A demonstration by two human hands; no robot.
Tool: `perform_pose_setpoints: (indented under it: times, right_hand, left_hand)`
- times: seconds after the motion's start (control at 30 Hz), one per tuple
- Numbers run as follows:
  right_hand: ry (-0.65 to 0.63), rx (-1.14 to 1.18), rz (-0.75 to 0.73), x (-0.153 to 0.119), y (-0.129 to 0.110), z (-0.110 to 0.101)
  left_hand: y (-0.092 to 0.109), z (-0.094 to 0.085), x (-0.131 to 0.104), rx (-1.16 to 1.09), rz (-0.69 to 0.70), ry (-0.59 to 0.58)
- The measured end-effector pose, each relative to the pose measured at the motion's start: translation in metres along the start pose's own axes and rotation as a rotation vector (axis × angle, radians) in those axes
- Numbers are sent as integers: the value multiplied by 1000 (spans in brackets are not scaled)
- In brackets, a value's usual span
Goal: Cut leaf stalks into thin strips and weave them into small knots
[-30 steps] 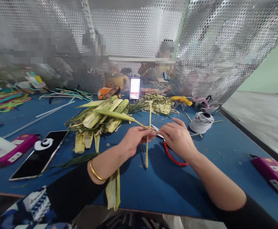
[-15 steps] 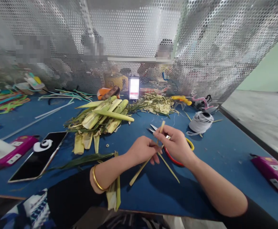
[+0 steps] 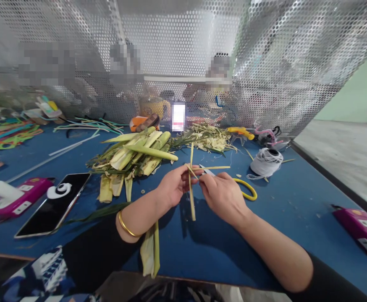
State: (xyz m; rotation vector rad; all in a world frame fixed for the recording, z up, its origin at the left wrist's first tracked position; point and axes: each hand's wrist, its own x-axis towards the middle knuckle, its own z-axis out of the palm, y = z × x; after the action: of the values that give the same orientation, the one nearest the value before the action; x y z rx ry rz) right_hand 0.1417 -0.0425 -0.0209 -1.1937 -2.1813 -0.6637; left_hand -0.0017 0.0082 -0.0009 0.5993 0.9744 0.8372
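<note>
My left hand [image 3: 175, 184], a gold bangle on its wrist, pinches narrow pale plant strips [image 3: 192, 201] where they cross. One strip runs upright and another sticks out to the right. Close beside it, my right hand [image 3: 223, 191] is closed with its fingertips at the short slanting end of a strip; part of that end is hidden by the fingers. Scissors [image 3: 249, 193] lie on the table behind and under my right hand, with a blade and the yellow handle loop showing. Left of my hands is a pile of corn husks [image 3: 145, 153].
Shredded husk [image 3: 207, 138] lies at the back, near a yellow tool [image 3: 240, 132]. A spool of white string [image 3: 267, 161] stands to the right. Purple power strips [image 3: 358, 228] flank the blue table [image 3: 234, 260]; a phone [image 3: 53, 209] lies left. A perforated screen [image 3: 183, 37] closes the back.
The strips have turned from a slanting spread to a cross, one upright and one pointing right. My right hand has shifted slightly left and lower, its fingers moving from the strip's top to the crossing.
</note>
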Motion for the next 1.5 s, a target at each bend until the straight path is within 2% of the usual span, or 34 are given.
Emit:
perform_pose_setpoints:
  times: [0.1,0.23,0.33,0.43,0.53,0.63,0.7,0.77,0.8,0.87,0.93,1.03,1.23,1.4,1.5]
  right_hand:
    - [-14,-49,-14,-2,2,5]
    - [-7,-101,-57,1,-1,-6]
    - [-37,-100,-196,6,-5,-16]
    - [-98,-40,-383,8,-6,-16]
    - [-99,25,-397,7,-4,-13]
    - [5,181,-215,5,-2,-14]
    - [114,321,41,4,1,-14]
    - [154,462,375,3,6,-12]
    - [125,552,540,3,9,-10]
    - [-12,790,816,4,13,-6]
    - [-142,1020,980,6,16,-2]
    - [-170,1153,1072,8,16,0]
    - [-93,1044,1060,6,15,2]
    - [-108,974,1046,5,16,4]
    - [-191,968,1012,6,14,-1]
  left_hand:
    - [3,3,-2,-76,-46,-41]
    - [3,2,0,-115,-8,-52]
    - [0,1,2,-113,45,-75]
    - [-4,1,1,-53,45,-94]
    - [-9,2,-2,38,71,-130]
    - [-12,2,-4,102,151,-191]
    - [-13,2,-5,144,180,-219]
    - [-13,3,-7,194,192,-236]
    - [-13,4,-8,224,199,-241]
    - [-13,6,-10,284,217,-235]
    - [-13,6,-11,332,227,-218]
    - [-13,6,-11,359,227,-218]
    - [-11,8,-14,400,271,-254]
    - [-16,9,-12,488,422,-183]
    - [-15,8,-8,429,421,-124]
